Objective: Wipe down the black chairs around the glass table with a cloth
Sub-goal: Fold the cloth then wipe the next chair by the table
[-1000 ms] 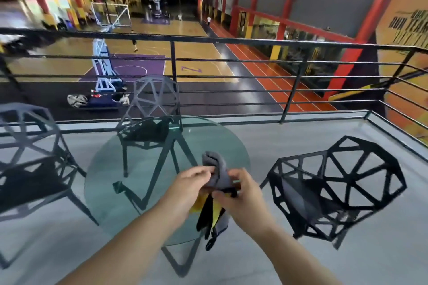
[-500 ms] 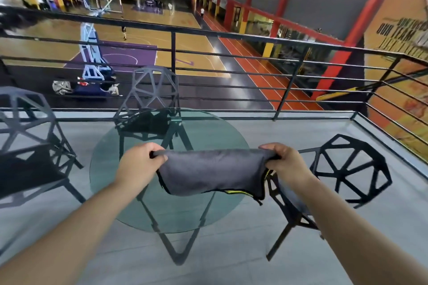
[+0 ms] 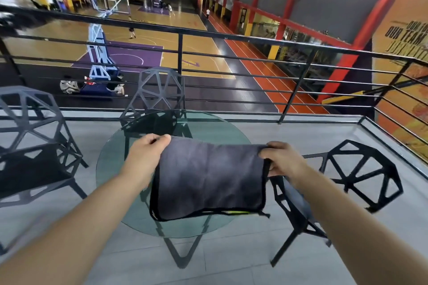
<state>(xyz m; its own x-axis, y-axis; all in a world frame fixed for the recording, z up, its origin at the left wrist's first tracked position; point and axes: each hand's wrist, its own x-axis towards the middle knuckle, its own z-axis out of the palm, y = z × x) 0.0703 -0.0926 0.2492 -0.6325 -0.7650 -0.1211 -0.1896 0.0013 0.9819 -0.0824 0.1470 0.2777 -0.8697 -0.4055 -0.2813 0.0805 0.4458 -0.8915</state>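
Two hands hold the cloth (image 3: 208, 178) spread above the near side of the table (image 3: 228, 127): the left hand (image 3: 143, 157) pinches its far left corner between thumb and curled fingers, the right hand (image 3: 284, 162) clamps the far right corner likewise, and the rest hangs slack. It looks light, soft and floppy, so I judge it is better bunched into one palm for wiping than held by its corners. Farther out, the right chair (image 3: 361, 176) stands just beside the right hand, while the left chair (image 3: 30, 146) and far chair (image 3: 159, 90) stand well apart, the last against the railing (image 3: 254, 58)
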